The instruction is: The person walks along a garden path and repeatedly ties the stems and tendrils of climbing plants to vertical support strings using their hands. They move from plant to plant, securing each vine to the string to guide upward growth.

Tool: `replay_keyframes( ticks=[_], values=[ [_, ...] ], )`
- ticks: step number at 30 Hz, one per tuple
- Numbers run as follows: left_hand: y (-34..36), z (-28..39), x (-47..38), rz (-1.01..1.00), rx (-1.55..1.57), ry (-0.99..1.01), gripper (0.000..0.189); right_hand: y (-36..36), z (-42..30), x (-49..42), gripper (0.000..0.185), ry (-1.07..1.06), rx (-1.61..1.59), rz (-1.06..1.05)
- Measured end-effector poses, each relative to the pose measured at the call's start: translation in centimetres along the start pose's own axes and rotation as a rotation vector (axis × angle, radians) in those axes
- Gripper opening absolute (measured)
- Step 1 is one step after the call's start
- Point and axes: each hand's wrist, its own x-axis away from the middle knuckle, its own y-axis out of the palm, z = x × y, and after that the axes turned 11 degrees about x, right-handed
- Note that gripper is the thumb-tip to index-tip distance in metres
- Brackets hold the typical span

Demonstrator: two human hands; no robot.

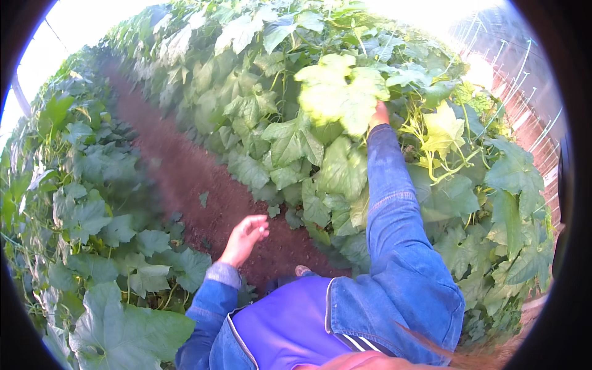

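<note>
My right hand [379, 115] reaches up into a tall wall of leafy climbing vines, at the edge of a large sunlit yellow-green leaf [344, 92]. Its fingers are mostly hidden by the foliage, so whether they hold anything does not show. A curling pale vine stem [446, 173] and a bright yellowish leaf [444, 129] are right of my forearm. Over the soil path my left hand [247, 238] is raised, fingers loosely bent and apart, with nothing seen in it.
A reddish-brown soil path [199, 185] runs between two dense vine rows. Broad leaves [125, 328] crowd the lower left. Light-coloured strings [522, 78] rise at the far right beside another strip of soil. A shoe [302, 270] shows below me.
</note>
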Motion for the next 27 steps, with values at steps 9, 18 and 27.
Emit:
replay_keyframes(
  ticks=[9,18,27],
  values=[
    [12.3,15.6,-12.1,-0.141,-0.390,0.801,0.050,7.3,-13.8,13.2,0.026,-0.318,0.055,-0.182],
    [15.8,18.3,-13.4,-0.056,-0.185,0.738,0.007,5.1,-15.5,15.0,0.025,-0.374,0.091,-0.122],
    [2.4,8.5,-9.5,0.245,-0.650,0.726,0.017,6.6,-12.6,16.5,0.024,-0.317,0.037,-0.177]
  ],
)
